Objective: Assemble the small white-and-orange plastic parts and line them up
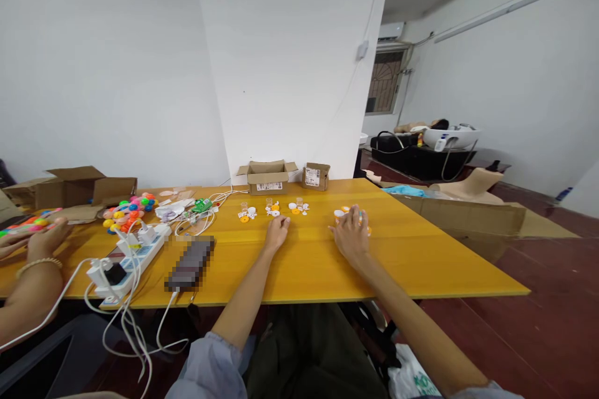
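Note:
My left hand rests on the yellow table with its fingers curled, just short of a cluster of small white and orange parts. My right hand lies over another cluster of orange and white parts, fingers bent round them; what they hold is hidden. Two more small clusters sit in the same row, each with a tiny clear cup.
Two open cardboard boxes stand at the table's far edge. A power strip with cables, a phone and colourful balls lie left. Another person's hand works at far left.

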`<control>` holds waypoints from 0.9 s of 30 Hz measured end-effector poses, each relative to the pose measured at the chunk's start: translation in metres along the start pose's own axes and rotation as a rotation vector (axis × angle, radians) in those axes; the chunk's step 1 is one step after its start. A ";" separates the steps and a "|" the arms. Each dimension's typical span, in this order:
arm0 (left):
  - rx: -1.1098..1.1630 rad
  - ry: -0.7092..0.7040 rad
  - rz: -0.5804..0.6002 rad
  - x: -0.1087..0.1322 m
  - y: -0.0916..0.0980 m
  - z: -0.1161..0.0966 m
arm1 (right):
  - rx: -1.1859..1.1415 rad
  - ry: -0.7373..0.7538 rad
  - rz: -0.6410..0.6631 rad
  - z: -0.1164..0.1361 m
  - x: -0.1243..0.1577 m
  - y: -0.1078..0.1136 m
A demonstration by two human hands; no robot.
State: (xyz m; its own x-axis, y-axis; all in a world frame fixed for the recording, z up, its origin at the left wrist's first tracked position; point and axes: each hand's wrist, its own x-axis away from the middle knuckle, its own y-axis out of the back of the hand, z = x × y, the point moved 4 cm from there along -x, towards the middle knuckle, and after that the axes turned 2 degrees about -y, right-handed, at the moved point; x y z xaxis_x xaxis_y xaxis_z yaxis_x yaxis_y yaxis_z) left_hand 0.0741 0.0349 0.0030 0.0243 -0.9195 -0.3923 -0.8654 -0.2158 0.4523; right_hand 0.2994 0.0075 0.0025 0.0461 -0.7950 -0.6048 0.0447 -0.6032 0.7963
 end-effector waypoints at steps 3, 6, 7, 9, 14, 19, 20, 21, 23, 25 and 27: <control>-0.002 0.006 -0.002 0.000 0.000 0.000 | 0.002 0.010 -0.021 0.001 0.008 0.006; -0.013 0.013 -0.005 -0.001 -0.001 0.003 | -0.008 0.022 -0.023 0.002 0.015 0.009; -0.012 0.013 -0.010 -0.002 -0.001 0.005 | -0.012 0.026 -0.020 0.002 0.016 0.009; 0.000 0.007 -0.019 -0.002 -0.002 0.006 | -0.010 0.038 -0.010 0.003 0.018 0.008; 0.013 0.016 -0.008 -0.001 -0.001 0.005 | -0.014 0.097 -0.019 0.012 0.022 0.005; 0.045 0.037 -0.007 0.001 0.001 0.001 | -0.089 0.185 0.003 0.034 0.022 0.005; 0.053 0.036 -0.006 0.001 0.001 0.000 | -0.100 0.190 0.037 0.040 0.020 0.005; 0.060 0.034 -0.007 0.001 0.002 0.000 | -0.107 0.183 0.077 0.045 0.018 0.005; 0.068 0.027 -0.007 0.001 0.002 -0.001 | -0.118 0.139 0.159 0.053 0.013 0.004; 0.073 0.021 -0.007 0.001 0.002 -0.001 | -0.128 0.090 0.221 0.060 0.005 0.005; 0.075 0.021 -0.004 0.001 0.002 0.001 | -0.139 0.057 0.261 0.066 -0.005 0.005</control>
State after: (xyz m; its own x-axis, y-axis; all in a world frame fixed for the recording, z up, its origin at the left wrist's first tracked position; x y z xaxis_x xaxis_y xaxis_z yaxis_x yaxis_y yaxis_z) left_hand 0.0723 0.0342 0.0029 0.0373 -0.9255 -0.3768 -0.9005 -0.1947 0.3889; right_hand 0.2333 0.0041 0.0102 0.1298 -0.9150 -0.3820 0.1595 -0.3609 0.9188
